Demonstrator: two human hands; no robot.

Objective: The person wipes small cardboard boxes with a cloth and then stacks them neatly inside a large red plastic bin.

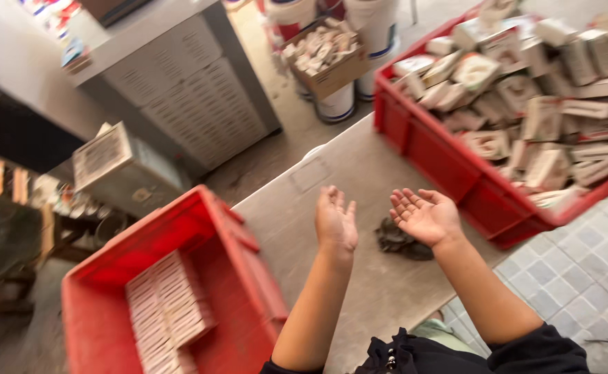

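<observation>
**First speaker:** Two bare hands were raised over a grey, worn tabletop, both empty. Which part of the work did that look like?

**Second speaker:** A pause between pieces, as I judged it. The left hand was held edge-on, palm turned inward, its fingers straight and close together, gripping nothing. The right hand lay palm up, fingers spread and slightly curled, also holding and touching nothing.

**First speaker:** Where were the things being handled?

**Second speaker:** At the far right stood a large red plastic crate heaped with loose, jumbled small white and tan cardboard boxes. At the near left sat a second red plastic crate, in which small pale boxes stood packed in tidy rows along part of its floor. The hands hovered between the two crates, nearer the heaped one.

**First speaker:** Anything under the hands?

**Second speaker:** A small dark crumpled lump, perhaps cloth, lay on the tabletop just beneath the right hand, untouched; the blur hid what it was.

**First speaker:** What would a next move call for?

**Second speaker:** In my judgement, a reach rightward to the loose heap, and fingers closing on one box at a time.
</observation>
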